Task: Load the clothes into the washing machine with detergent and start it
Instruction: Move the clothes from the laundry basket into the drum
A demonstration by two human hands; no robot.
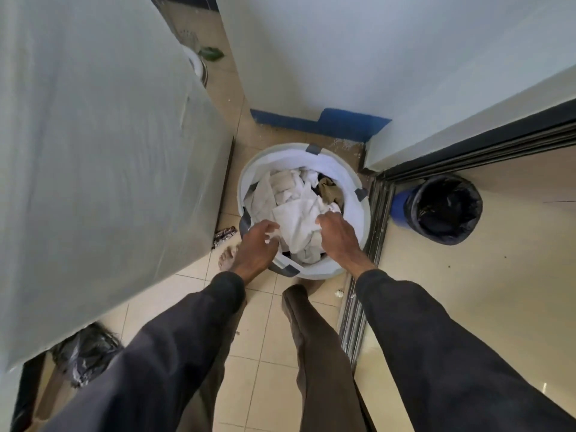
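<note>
Crumpled white clothes (293, 210) are heaped in the round white fabric basket (353, 215), pinched at the top by the right hand (338, 236) for lifting out; the left hand's (257, 246) grip cannot be told

The clothes (296, 219) in the laundry basket (351, 213) are soft, crumpled white cloth, and the basket's lining looks like smooth matt fabric. On the left, a pale, wrinkled cover (93, 151) looks like thin plastic sheet. The floor tiles (265, 353) are smooth beige with a slight sheen. The bin liner (445, 210) at right is glossy black plastic; the sleeves (436, 338) are matt dark cloth.
</note>
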